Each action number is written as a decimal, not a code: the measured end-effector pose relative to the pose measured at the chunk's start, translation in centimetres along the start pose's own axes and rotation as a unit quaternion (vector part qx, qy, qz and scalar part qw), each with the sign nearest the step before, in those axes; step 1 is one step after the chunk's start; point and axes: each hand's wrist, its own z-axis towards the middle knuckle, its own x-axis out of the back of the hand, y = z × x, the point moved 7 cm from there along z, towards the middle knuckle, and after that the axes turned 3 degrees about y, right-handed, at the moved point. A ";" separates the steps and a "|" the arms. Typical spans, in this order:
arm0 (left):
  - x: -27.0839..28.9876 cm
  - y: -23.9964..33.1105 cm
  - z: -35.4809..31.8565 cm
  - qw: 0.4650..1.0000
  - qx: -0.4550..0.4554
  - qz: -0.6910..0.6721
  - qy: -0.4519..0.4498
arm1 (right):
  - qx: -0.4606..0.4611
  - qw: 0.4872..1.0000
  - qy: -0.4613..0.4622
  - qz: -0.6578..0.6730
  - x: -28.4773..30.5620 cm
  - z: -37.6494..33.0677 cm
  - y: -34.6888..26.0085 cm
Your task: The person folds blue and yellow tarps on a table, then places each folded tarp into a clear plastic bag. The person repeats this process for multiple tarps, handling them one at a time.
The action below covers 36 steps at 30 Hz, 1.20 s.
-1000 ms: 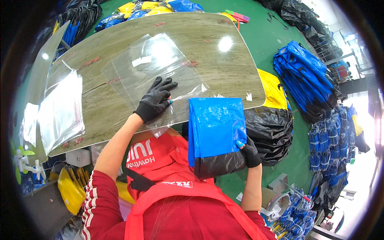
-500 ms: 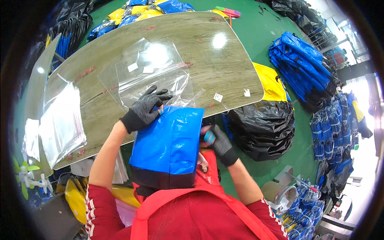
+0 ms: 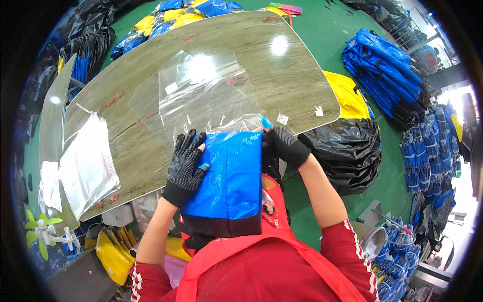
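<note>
A folded blue bundle (image 3: 229, 176), glossy, creased and roughly rectangular, with a black band along its near end, is held at the table's (image 3: 297, 65) near edge. Its left side is covered by the gloved left hand (image 3: 185, 168), fingers slightly spread. By its far right corner the gloved right hand (image 3: 283, 143) is placed; whether its fingers are clamped on anything cannot be told. The far end is met by a clear, wrinkled plastic bag (image 3: 201, 95); whether any blue is inside cannot be made out. Clear plastic sleeves (image 3: 89, 163) are stacked toward the table's left edge. Past the far edge, blue and yellow parcels (image 3: 176, 17) are heaped.
</note>
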 end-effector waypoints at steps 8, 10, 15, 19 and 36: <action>-0.4 0.7 -0.3 0.995 0.085 -0.003 0.051 | 0.290 0.874 0.185 -0.342 -0.2 -2.6 -2.3; 0.0 0.9 -0.6 0.992 0.105 0.029 0.059 | 0.274 0.840 0.260 -0.389 -0.6 -3.7 -0.8; 0.3 -0.3 -1.2 0.991 0.092 0.078 0.055 | 0.164 0.896 0.099 -0.400 -1.5 -7.0 3.7; 0.5 -4.6 -1.5 0.960 0.224 0.130 0.105 | 0.085 0.923 0.086 -0.367 2.2 -6.5 1.6; -3.4 1.0 -13.9 0.701 0.500 -0.508 -0.024 | 0.008 0.996 -0.080 0.036 -5.3 -11.1 7.8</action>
